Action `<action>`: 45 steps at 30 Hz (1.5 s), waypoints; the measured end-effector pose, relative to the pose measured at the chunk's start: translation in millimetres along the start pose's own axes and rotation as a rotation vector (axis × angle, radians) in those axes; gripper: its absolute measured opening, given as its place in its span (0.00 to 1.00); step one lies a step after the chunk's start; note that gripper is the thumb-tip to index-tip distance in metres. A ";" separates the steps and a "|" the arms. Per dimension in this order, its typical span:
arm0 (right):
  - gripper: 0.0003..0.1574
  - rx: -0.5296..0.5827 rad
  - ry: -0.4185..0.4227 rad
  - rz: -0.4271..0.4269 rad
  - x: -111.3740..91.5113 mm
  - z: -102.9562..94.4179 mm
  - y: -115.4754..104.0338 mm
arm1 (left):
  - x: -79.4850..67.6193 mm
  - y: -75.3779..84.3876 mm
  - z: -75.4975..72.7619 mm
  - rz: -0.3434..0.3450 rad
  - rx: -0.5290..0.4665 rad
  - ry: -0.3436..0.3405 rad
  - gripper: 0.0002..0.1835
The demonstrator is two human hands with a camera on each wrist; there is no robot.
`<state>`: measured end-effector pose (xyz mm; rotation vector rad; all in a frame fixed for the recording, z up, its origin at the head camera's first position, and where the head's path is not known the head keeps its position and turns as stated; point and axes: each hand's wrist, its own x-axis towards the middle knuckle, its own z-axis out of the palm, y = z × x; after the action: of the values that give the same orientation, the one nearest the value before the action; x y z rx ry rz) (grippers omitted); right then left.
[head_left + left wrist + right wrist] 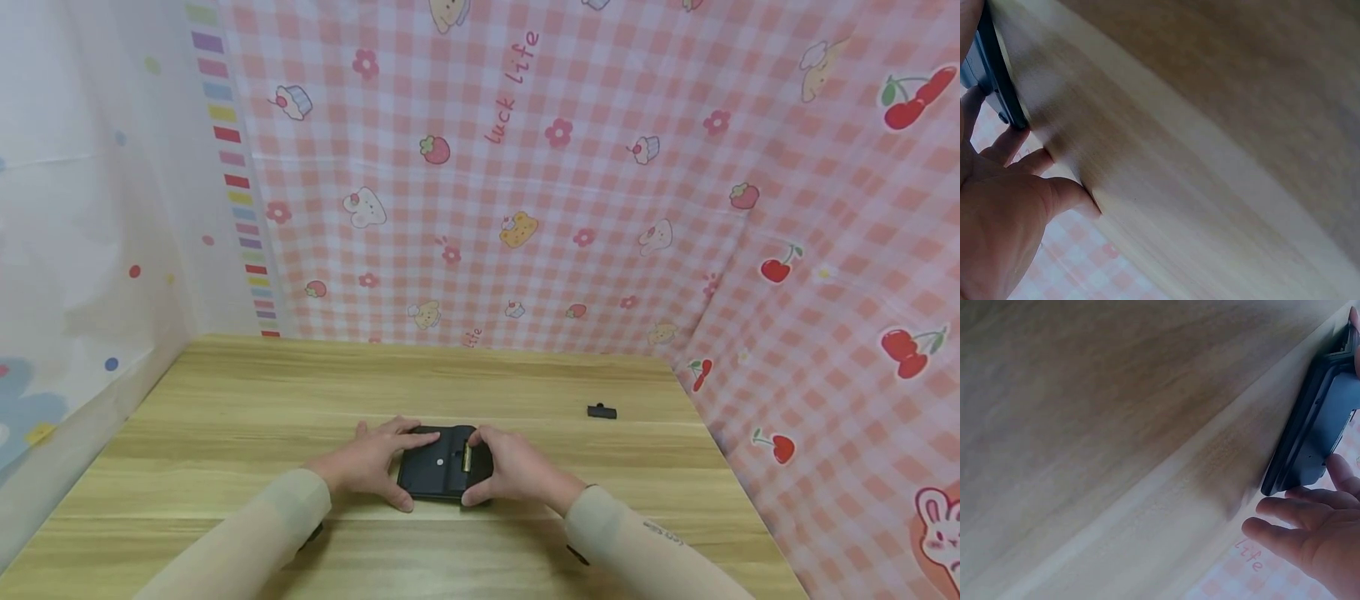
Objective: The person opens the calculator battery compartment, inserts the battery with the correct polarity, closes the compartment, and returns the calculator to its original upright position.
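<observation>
Black device [424, 473] on table [300, 383], slot [467, 458] upward (something golden inside): we see the left hand [375, 462], half spread, gripping one end, presumably for steadiness; the right hand [519, 468], partly curled, grips the slotted end. A small part [602, 412] lies apart.

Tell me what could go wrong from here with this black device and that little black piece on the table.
The gold-coloured piece set in the black device might get bumped or shifted, as the right hand is right beside it. The small black piece lies loose on the table, so it could be knocked away or overlooked. The device might also slide if the left hand slips.
</observation>
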<state>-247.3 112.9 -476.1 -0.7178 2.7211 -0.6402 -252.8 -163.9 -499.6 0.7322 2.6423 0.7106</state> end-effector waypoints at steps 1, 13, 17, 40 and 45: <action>0.51 -0.003 0.001 -0.004 -0.1 -0.3 -0.1 | -0.2 0.5 -0.3 -0.001 0.002 -0.001 0.56; 0.51 -0.301 -0.012 -0.141 -9.1 -1.4 1.1 | 0.4 1.3 -2.1 -0.009 0.013 -0.002 0.56; 0.52 -0.330 -0.020 -0.139 -11.1 1.5 4.1 | 0.4 0.6 -2.0 -0.006 0.013 -0.004 0.56; 0.51 -0.268 0.000 -0.158 -13.8 -3.6 10.2 | -1.5 2.1 -2.5 -0.006 0.002 -0.007 0.56; 0.45 -0.278 0.119 -0.091 -13.8 -27.2 20.8 | -1.6 2.8 -0.3 -0.006 0.009 -0.001 0.57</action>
<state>-253.5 145.8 -460.5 -0.8986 2.9362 -0.3348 -250.5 -162.8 -497.6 0.7270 2.6478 0.6965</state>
